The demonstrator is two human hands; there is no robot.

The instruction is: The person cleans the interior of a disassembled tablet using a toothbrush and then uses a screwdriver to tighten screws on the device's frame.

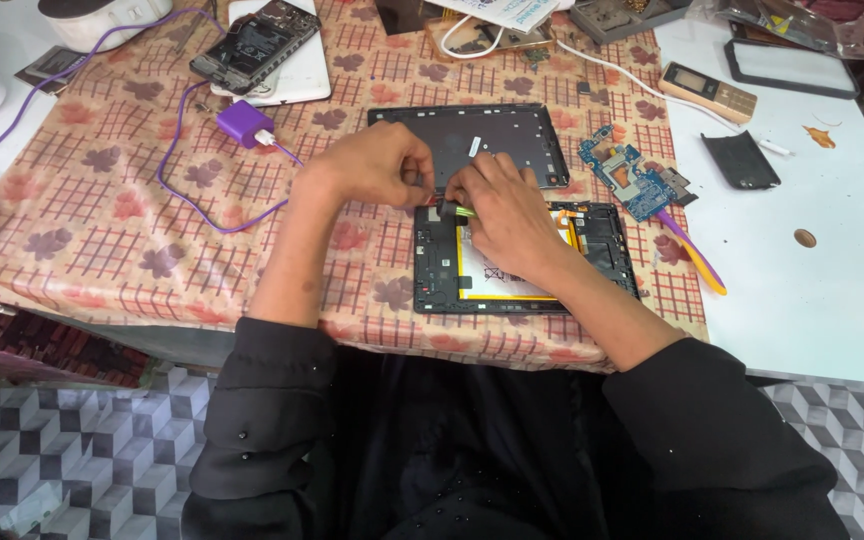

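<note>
An opened tablet (pixel 522 262), back cover removed, lies on the patterned tablecloth (pixel 102 220) before the person. Its upper edge is being worked on: a small part is pinched in the left hand (pixel 377 165), while a green tool (pixel 464 211) is gripped by the right hand (pixel 500 205). A steady, fine prying motion seems called for next.

tablecloth (pixel 122 215): glossy plastic | tablet back cover (pixel 492 135): matt plastic | sleeves (pixel 282 400): black cloth
</note>
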